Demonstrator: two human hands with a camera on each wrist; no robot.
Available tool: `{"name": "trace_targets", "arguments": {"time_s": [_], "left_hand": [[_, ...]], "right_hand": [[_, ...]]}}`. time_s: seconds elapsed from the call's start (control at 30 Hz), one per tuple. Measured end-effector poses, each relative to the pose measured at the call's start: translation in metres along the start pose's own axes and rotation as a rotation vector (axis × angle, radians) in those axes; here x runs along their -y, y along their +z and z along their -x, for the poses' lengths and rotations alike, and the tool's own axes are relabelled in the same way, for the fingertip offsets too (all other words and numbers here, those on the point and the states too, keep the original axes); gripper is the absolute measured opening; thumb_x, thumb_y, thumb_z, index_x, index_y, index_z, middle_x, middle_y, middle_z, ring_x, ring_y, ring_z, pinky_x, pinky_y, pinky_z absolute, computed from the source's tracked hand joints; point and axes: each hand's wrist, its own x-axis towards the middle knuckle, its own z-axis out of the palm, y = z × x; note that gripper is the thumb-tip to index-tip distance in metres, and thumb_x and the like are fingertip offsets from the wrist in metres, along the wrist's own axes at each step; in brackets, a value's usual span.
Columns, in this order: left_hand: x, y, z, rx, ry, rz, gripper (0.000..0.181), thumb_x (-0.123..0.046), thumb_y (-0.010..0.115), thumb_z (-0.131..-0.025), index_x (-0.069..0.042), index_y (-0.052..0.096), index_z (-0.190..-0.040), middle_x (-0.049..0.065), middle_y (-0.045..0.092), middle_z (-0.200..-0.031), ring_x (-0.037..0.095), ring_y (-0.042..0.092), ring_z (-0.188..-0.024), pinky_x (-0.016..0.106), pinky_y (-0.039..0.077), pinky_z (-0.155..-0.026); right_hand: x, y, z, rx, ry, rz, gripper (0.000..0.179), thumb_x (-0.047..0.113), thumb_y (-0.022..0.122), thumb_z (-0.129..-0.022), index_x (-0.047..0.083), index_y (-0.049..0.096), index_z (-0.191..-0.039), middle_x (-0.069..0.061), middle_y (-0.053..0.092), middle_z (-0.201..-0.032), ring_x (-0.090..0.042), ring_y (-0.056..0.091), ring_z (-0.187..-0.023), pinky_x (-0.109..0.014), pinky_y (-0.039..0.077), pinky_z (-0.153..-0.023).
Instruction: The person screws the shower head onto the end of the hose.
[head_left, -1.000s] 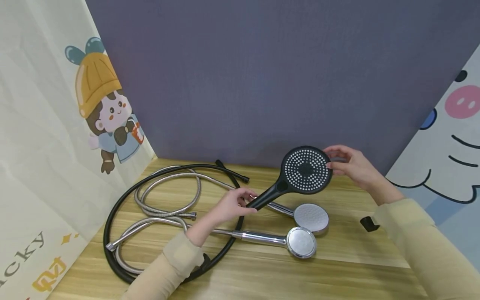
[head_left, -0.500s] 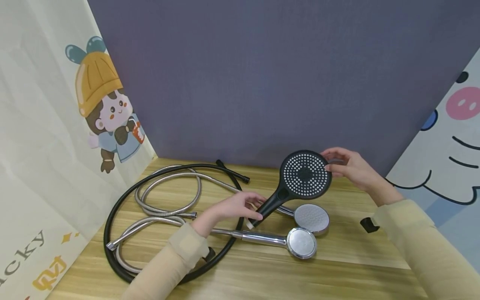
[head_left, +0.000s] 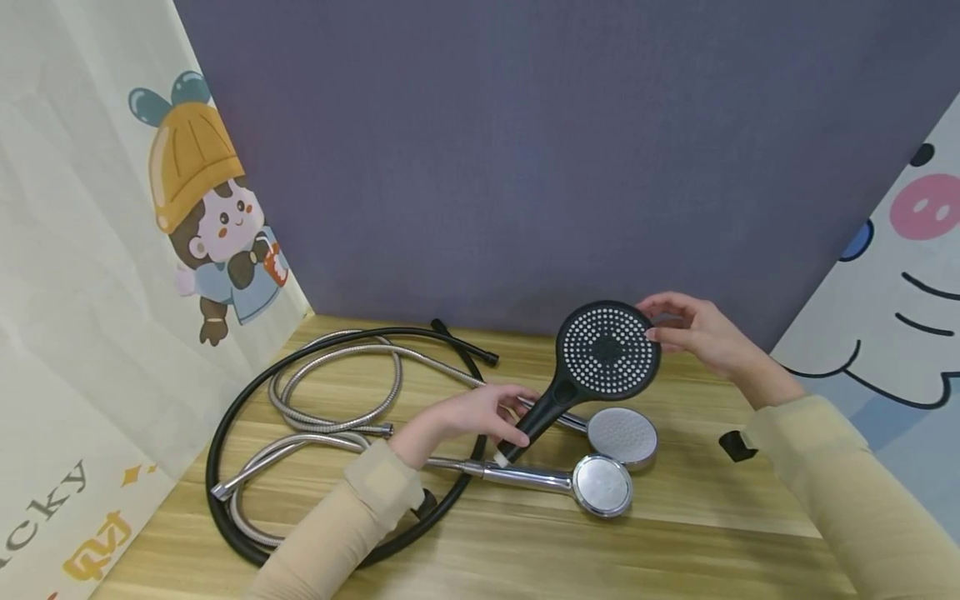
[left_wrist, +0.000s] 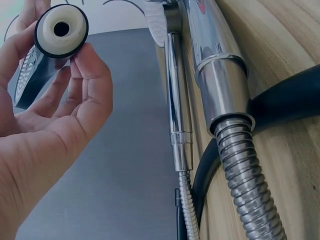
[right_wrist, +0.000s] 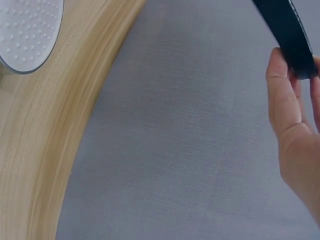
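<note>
Two grip points carry the black handheld shower head [head_left: 609,350], raised above the wooden tabletop [head_left: 712,542], right of center and toward the back edge. My left hand [head_left: 477,414] holds the handle near its lower end between thumb and fingers; my right hand [head_left: 697,333] pinches the rim of the head. The spray face is toward the head camera, and the handle slopes down to the left, exposing a hollow white end fitting [left_wrist: 62,44]. On the tabletop, the textured-face chrome shower head [head_left: 622,435] lies beside the smaller chrome shower head [head_left: 602,485], which sits closer to the front edge. Toward the left edge, a black hose [head_left: 214,457] loops around coiled metal hoses [head_left: 330,428]. A small black part [head_left: 738,447] rests toward the right edge.
</note>
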Motion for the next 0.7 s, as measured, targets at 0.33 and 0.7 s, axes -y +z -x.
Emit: {"name": "trace_targets", "arguments": {"time_s": [0.33,0.7], "left_hand": [[0.001,0.004,-0.002,-0.007,0.019,0.015,0.069,-0.002,0.073,-0.078,-0.009,0.041,-0.139,0.006,0.054,-0.114,0.017,0.063,-0.081,0.036,0.055,-0.063],[0.003,0.013,0.0,-0.049,0.018,0.003,0.066,-0.001,0.073,-0.078,-0.011,0.044,-0.137,0.008,0.052,-0.117,0.018,0.065,-0.084,0.033,0.056,-0.068]], "right_hand": [[0.005,0.0,-0.001,0.01,0.025,0.014,0.038,0.01,0.06,-0.092,0.001,0.048,-0.127,-0.007,0.05,-0.118,-0.008,0.062,-0.093,-0.03,0.056,-0.074],[0.01,0.0,-0.003,0.042,0.053,0.045,0.04,0.016,0.061,-0.092,0.004,0.049,-0.128,-0.002,0.053,-0.117,-0.008,0.061,-0.092,-0.028,0.055,-0.072]]}}
